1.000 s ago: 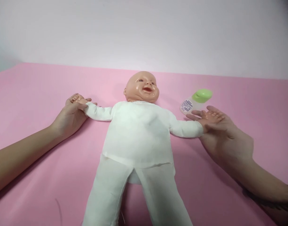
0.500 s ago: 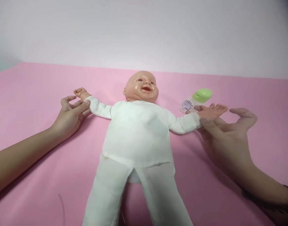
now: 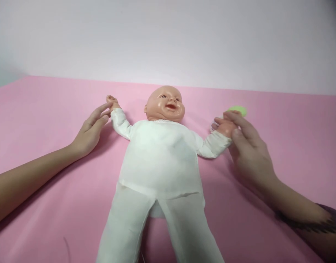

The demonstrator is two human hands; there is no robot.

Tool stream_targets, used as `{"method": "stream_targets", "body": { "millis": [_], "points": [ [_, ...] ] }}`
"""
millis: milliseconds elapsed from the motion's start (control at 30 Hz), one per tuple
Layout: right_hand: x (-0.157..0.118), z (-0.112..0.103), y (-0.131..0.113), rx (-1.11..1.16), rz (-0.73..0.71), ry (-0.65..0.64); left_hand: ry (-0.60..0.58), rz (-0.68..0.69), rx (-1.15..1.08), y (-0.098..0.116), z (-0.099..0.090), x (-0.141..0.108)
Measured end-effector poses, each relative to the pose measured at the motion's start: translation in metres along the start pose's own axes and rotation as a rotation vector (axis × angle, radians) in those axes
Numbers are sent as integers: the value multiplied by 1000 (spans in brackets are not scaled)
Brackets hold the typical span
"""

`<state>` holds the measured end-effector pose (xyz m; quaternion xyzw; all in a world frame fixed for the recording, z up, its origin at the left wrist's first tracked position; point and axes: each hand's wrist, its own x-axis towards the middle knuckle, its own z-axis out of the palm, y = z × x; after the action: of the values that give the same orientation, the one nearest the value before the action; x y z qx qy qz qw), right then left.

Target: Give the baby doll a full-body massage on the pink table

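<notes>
A baby doll [image 3: 162,157] with a smooth plastic head and a white cloth body lies on its back, legs toward me. Its arms are bent upward at both sides. My left hand [image 3: 91,131] is at the doll's wrist on the left, fingertips against the plastic hand, thumb beside the cuff. At the right, my right hand [image 3: 250,149] has its thumb and fingers closed around the doll's other wrist and the back of its plastic hand.
A pink surface [image 3: 47,120] lies under the doll, with a pale wall [image 3: 168,40] behind. A bottle with a green cap [image 3: 240,109] lies behind my right hand, partly hidden. A thin dark strand [image 3: 66,248] lies at the lower left.
Both doll arms have swung inward and up. My left hand has moved right with one arm, and my right hand has moved left, turning the other doll hand and covering more of the bottle.
</notes>
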<state>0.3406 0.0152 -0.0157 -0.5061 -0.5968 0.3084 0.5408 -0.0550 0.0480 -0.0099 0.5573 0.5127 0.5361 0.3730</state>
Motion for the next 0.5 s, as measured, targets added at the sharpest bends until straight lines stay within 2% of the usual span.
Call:
{"method": "stream_targets", "body": {
  "millis": [100,200,267,333,400,500],
  "points": [
    [26,10,-6,-177,0,-65,-94,17,279,0,-2,23],
    [54,20,-12,-318,158,-147,-278,22,426,2,-2,48],
    [67,26,-14,-421,281,-211,-348,4,524,7,1,59],
    [76,31,-15,-529,341,-258,-351,-54,593,12,6,66],
    [78,32,-15,-552,343,-264,-310,-144,574,17,13,69],
    [73,25,-20,-324,199,-175,-132,-275,302,25,18,67]
  ]
}}
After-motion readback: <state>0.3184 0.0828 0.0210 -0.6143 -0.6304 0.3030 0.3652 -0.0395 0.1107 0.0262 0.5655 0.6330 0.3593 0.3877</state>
